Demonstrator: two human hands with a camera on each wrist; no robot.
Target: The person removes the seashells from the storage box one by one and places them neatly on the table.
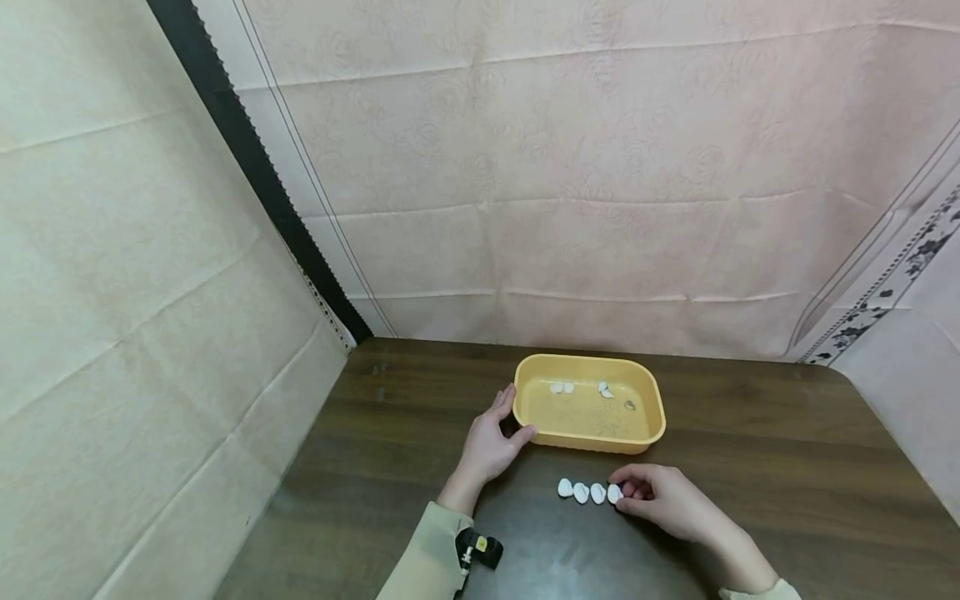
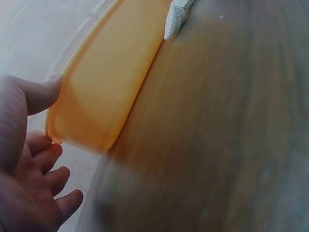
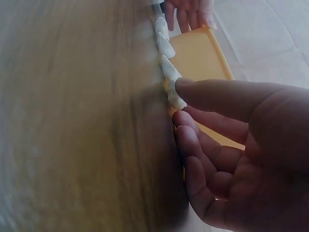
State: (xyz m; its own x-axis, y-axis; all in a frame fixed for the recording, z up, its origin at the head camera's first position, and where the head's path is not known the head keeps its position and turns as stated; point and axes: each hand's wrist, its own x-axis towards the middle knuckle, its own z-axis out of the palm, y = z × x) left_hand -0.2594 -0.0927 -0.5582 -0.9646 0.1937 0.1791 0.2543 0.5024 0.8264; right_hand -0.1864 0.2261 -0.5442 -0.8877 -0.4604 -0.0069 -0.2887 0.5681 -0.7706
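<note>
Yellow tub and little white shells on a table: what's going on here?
A person is working with bare hands at a dark wooden table. The left hand grips the left end of the yellow tub. The right hand pinches the rightmost shell of a row of four white shells on the table, on the person's side of the tub. A few more small pieces lie inside the tub.

Left grip [image 1: 487,446] broad, right grip [image 1: 672,502] pinched
</note>
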